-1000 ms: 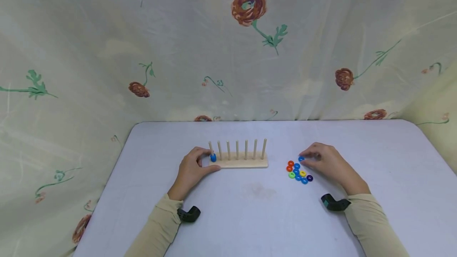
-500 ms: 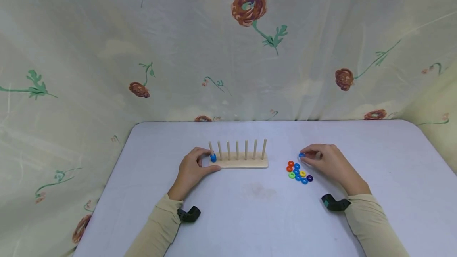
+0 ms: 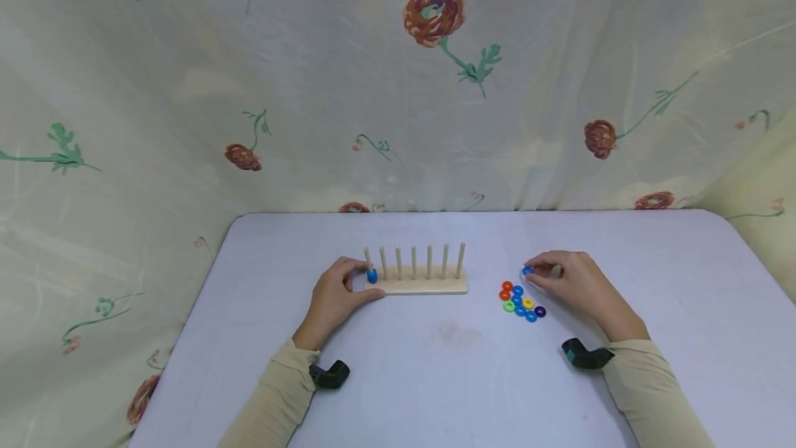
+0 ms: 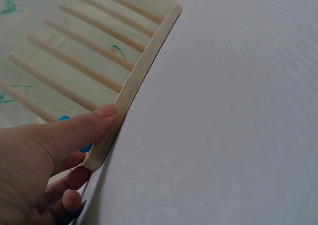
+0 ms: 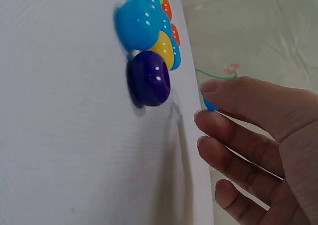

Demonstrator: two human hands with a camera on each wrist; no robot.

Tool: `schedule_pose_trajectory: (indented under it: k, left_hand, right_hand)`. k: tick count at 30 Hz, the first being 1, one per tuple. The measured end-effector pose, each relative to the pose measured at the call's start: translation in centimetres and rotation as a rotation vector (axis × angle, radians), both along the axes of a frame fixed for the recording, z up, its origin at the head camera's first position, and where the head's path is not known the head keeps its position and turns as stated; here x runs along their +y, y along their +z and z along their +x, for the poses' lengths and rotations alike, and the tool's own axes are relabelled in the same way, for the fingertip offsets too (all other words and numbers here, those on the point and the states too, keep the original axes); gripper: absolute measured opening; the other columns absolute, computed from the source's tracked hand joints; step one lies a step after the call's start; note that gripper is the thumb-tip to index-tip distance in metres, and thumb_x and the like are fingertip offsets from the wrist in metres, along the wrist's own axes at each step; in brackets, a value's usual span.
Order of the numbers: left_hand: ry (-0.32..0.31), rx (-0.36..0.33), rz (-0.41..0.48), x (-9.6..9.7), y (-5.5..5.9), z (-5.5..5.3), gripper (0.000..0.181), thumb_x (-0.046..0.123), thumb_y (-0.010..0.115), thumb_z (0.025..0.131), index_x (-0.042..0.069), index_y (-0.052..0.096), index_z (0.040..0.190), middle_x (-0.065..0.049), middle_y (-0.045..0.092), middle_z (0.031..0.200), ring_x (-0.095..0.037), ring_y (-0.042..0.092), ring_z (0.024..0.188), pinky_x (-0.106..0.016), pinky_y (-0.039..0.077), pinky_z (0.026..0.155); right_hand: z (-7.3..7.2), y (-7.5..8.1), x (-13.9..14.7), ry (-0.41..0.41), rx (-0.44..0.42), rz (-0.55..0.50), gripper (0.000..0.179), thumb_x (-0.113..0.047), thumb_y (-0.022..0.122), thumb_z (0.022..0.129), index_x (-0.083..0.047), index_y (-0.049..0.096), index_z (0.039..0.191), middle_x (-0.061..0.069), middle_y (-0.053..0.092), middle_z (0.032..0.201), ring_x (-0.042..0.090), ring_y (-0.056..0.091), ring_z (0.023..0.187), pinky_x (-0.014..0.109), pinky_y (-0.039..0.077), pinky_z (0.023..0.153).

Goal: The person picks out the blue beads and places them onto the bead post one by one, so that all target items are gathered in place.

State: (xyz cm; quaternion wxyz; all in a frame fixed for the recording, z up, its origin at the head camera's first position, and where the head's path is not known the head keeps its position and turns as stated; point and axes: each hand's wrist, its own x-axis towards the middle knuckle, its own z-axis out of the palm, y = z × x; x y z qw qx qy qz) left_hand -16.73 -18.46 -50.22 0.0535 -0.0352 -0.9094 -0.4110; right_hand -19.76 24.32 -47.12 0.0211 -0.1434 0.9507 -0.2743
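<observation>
My left hand (image 3: 336, 296) grips the left end of a wooden peg board (image 3: 425, 286); its thumb (image 4: 105, 112) lies along the front edge of the base. Several upright pegs line the board, and blue beads (image 3: 372, 276) sit low on the leftmost one. To the right, my right hand (image 3: 577, 289) pinches a blue bead (image 5: 210, 106) between thumb and fingertips, mostly hidden by the thumb in the right wrist view. Just in front of that hand lies a group of loose beads, among them a purple bead (image 5: 150, 79), a yellow bead (image 3: 528, 303) and a green bead (image 3: 508, 306).
Two orange-red beads (image 3: 505, 295) mark the left side of the loose group, with several blue beads (image 3: 531, 316) among the others. A white cloth covers the table (image 3: 448, 379). Behind its far edge hangs a flowered curtain (image 3: 323, 88). Each wrist carries a black camera (image 3: 584, 354).
The right hand has raised its blue bead slightly, up and away from the loose group. The left hand and the peg board have stayed in place.
</observation>
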Motion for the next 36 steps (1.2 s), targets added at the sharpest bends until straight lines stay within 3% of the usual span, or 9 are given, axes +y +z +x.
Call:
schedule_pose_trajectory:
  k: [10,19,31,36]
  left_hand:
    - [0.004,-0.004,-0.003,0.0,-0.1,0.0,0.053,0.034,0.095,0.074,0.015,0.075,0.119,-0.001,0.065,0.103,-0.011,0.044,0.068,-0.022,0.034,0.058]
    - [0.014,-0.012,0.006,-0.1,0.0,0.0,0.053,0.033,0.095,0.073,0.016,0.075,0.118,-0.002,0.065,0.102,-0.011,0.044,0.068,-0.022,0.034,0.059]
    - [0.014,-0.014,0.002,0.0,0.0,0.0,0.052,0.032,0.095,0.073,0.016,0.075,0.118,-0.003,0.065,0.102,-0.011,0.044,0.068,-0.022,0.034,0.059]
    - [0.008,-0.013,0.001,0.0,0.0,0.0,0.053,0.033,0.095,0.073,0.016,0.075,0.119,-0.003,0.066,0.104,-0.011,0.044,0.068,-0.022,0.034,0.059]
  right_hand:
    - [-0.1,0.8,-0.1,0.012,0.035,-0.004,0.024,-0.019,0.08,0.091,-0.009,0.079,0.113,0.004,0.076,0.097,0.021,0.064,0.092,0.039,0.053,0.082]
    - [-0.1,2.2,-1.4,0.023,0.054,-0.019,0.025,-0.02,0.08,0.092,-0.011,0.078,0.115,0.008,0.076,0.105,0.022,0.062,0.095,0.03,0.049,0.077]
    - [-0.7,4.4,-5.3,0.077,0.137,-0.093,0.023,-0.02,0.081,0.09,-0.012,0.079,0.112,0.007,0.077,0.105,0.028,0.068,0.098,0.03,0.051,0.078]
    - [-0.9,5.2,-7.7,0.108,0.178,-0.143,0.022,-0.022,0.08,0.091,-0.013,0.079,0.111,0.005,0.077,0.104,0.026,0.068,0.097,0.037,0.052,0.08]
